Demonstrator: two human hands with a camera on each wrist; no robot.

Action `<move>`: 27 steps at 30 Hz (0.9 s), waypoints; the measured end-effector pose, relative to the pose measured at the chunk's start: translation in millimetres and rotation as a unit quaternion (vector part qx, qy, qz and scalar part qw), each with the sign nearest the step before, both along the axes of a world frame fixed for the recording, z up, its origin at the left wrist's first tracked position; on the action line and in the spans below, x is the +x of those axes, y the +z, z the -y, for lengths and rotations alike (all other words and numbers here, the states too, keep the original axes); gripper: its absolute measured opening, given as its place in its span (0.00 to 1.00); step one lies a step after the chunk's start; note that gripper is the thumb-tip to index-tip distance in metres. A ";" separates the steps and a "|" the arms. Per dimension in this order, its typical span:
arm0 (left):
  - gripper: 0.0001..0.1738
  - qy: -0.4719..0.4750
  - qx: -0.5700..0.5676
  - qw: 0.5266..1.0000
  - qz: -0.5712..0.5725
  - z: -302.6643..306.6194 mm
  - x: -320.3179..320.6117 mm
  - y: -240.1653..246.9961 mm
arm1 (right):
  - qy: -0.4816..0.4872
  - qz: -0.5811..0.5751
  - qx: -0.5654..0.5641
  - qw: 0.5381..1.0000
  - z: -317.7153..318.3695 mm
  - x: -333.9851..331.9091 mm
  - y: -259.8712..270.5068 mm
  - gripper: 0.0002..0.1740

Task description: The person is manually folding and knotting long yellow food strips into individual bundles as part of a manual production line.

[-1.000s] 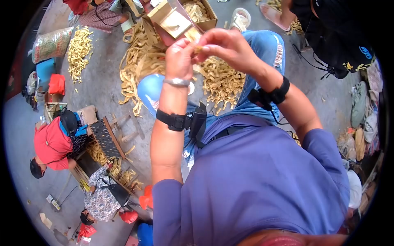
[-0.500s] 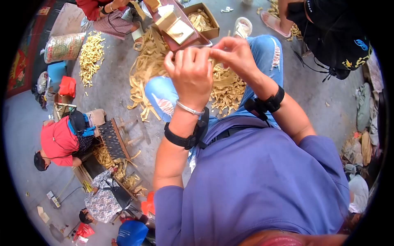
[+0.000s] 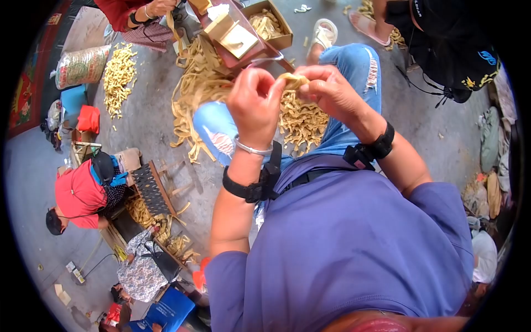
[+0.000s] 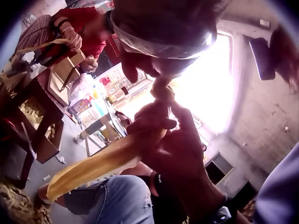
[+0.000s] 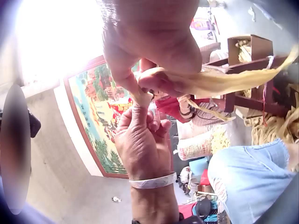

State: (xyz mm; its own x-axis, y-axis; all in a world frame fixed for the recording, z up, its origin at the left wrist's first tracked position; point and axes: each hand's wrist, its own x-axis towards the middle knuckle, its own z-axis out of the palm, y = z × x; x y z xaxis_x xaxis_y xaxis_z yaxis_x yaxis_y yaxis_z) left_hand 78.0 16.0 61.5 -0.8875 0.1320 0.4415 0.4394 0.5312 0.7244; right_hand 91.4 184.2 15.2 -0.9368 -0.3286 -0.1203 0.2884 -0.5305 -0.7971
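Raised above the knees, both hands meet at a flat, soft yellow strip (image 3: 293, 81). My left hand (image 3: 255, 108) pinches one end between thumb and fingertips, as the right wrist view also shows. My right hand (image 3: 334, 93) holds the strip with its fingers curled round it. From the right hand, a long flat length of the yellow strip (image 4: 96, 165) trails away in the left wrist view. Between the fingertips the strip is bunched up, its exact shape partly hidden by the fingers. Below the hands lies a heap of short knotted yellow pieces (image 3: 303, 119).
Long loose strips (image 3: 193, 94) pile on the floor left of the knee. Behind them stand a red-brown bench (image 3: 235, 55) with a wooden box on it and a cardboard carton (image 3: 282, 41) of strips. Other people sit around. A full sack (image 3: 83, 67) lies at far left.
The left hand has turned from back-up to thumb and fingers facing the right hand. The hands are slightly apart now, the bunched strip showing between them.
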 end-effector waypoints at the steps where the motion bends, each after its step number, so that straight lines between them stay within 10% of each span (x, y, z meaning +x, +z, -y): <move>1: 0.09 0.003 0.017 1.000 0.013 -0.7 2.4 -5.9 | 0.005 0.047 -0.058 0.997 2.3 2.0 -2.4 0.11; 13: 0.11 -0.039 0.147 0.922 0.357 13.1 6.5 -12.6 | 0.009 -0.194 0.248 0.949 5.5 2.1 -4.6 0.12; 18: 0.12 -0.076 0.198 0.887 0.409 21.5 2.1 -12.1 | -0.066 -0.359 0.401 0.840 9.4 -4.5 -0.4 0.16; 21: 0.10 -0.155 0.295 0.810 0.482 32.9 -2.6 -1.1 | 0.014 -0.255 0.278 0.926 3.4 -9.5 1.8 0.14; 27: 0.09 -0.230 0.447 0.712 0.491 56.3 4.2 -2.2 | 0.018 -0.266 0.295 0.917 -18.5 -26.3 14.1 0.07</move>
State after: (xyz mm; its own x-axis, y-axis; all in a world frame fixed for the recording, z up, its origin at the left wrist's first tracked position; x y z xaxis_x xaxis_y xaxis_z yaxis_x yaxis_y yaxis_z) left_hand 82.2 -40.3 59.3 -0.7800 0.5643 -0.2705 -0.5323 -0.3711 0.7608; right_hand 65.0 202.7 29.3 -0.9047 -0.3844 0.1836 -0.2157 0.0418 -0.9756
